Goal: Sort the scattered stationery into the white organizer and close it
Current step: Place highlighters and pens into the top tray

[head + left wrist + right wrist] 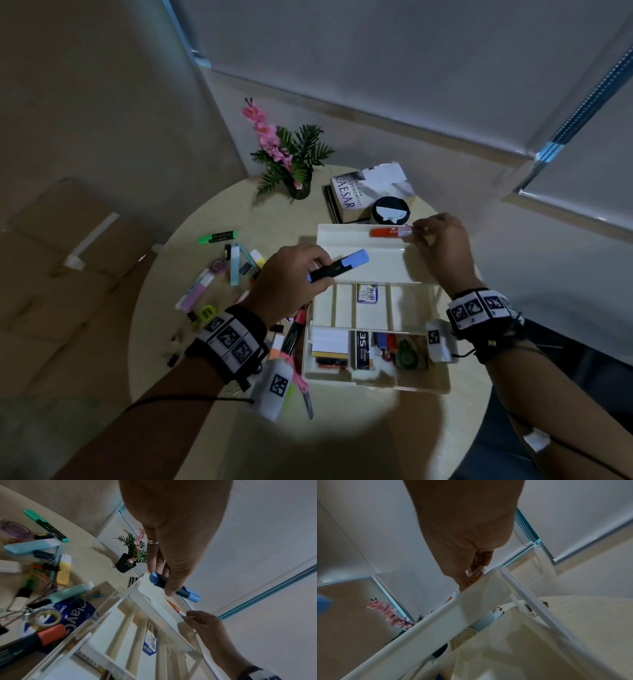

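The white organizer (421, 385) stands open on the round table, its tiered trays fanned out. My left hand (291, 277) grips a blue-capped highlighter (342, 265) just left of the top tray (373, 267); the same highlighter (188, 595) shows in the left wrist view. My right hand (438, 240) pinches the end of an orange marker (390, 232) over the top tray's far edge. In the right wrist view the fingers (481, 561) hold the marker's clear end (476, 574) above the tray wall (436, 623). Loose highlighters (217, 237), tape and clips lie at the left.
A potted plant with pink flowers (291, 161), a book (359, 195) and a black round object (390, 210) stand behind the organizer. Scissors (305, 387) and an orange-capped marker (294, 329) lie along its left side. Lower compartments hold sticky notes, a staple box and small items.
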